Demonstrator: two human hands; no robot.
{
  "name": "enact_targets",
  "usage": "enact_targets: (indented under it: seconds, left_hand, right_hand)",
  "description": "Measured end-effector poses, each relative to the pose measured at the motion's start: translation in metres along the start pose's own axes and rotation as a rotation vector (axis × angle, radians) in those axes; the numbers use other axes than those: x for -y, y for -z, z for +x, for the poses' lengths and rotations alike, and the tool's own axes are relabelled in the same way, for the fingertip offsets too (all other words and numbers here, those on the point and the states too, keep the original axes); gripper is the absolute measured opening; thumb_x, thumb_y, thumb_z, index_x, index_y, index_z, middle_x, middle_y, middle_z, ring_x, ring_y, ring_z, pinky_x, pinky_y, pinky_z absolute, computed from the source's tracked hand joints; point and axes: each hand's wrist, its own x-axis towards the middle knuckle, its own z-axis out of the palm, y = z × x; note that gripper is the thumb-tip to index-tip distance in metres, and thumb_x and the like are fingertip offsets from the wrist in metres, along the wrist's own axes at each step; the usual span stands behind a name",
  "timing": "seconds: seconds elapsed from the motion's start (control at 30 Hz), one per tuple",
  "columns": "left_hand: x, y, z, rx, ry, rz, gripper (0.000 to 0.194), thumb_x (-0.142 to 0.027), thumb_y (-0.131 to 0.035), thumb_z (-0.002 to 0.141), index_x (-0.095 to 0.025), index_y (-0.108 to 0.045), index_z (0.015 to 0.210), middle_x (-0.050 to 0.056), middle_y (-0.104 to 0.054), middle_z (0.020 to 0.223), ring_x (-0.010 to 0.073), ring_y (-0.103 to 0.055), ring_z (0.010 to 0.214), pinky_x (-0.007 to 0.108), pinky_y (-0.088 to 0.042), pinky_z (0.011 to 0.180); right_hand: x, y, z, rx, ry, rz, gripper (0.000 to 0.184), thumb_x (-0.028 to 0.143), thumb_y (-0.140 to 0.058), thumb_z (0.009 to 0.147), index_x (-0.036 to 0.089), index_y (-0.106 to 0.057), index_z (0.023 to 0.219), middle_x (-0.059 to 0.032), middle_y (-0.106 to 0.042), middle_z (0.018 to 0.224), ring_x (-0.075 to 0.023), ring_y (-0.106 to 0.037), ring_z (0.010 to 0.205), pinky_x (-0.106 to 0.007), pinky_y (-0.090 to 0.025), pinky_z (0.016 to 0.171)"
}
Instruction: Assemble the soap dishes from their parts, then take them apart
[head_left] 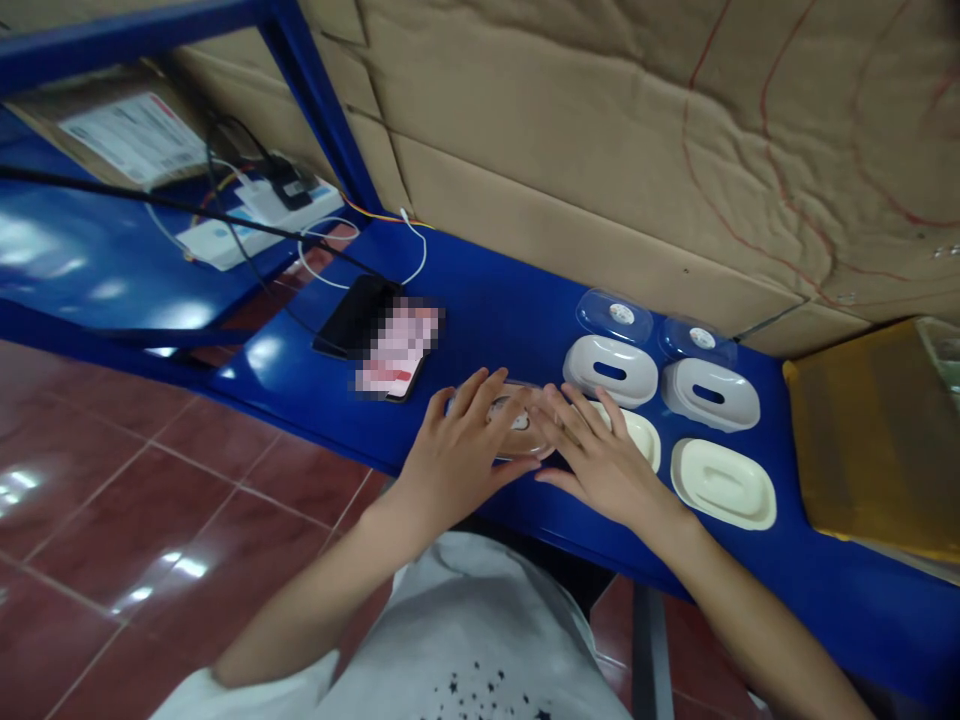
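Observation:
In the head view a brown oval dish (521, 446) with what looks like a clear lid and a round sticker lies on the blue table, partly covered by my hands. My left hand (461, 440) rests over its left side with the fingers spread. My right hand (600, 455) has its fingers apart at the dish's right end, and it hides part of a cream oval tray (643, 437). Farther right sits a second cream tray (724, 485). Behind these are two white oval slotted dishes (711, 393) and two clear lids (615, 316) with round stickers.
A phone (397, 350) with a blurred-out screen overlaps a black device (352, 318) at left. A power strip (259, 220) with cables lies on a blue shelf. A taped carton (870, 440) stands at right; cardboard (570, 150) lines the back.

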Motion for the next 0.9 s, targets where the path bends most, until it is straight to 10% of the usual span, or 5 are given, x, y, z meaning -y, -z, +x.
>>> enact_targets:
  seconds: [0.9]
  left_hand:
    - [0.035,-0.003,-0.021,-0.105,-0.15,-0.313,0.054,-0.034,-0.069,0.105,-0.026,-0.049,0.155,0.016,-0.053,0.158,0.0385,-0.051,0.148,0.063,-0.054,0.116]
  right_hand:
    - [-0.002,-0.004,0.006,-0.093,0.017,0.089,0.063,0.048,-0.052,0.112,0.015,-0.041,0.164,-0.0213,-0.052,0.166,-0.0334,-0.051,0.154,-0.058,-0.045,0.123]
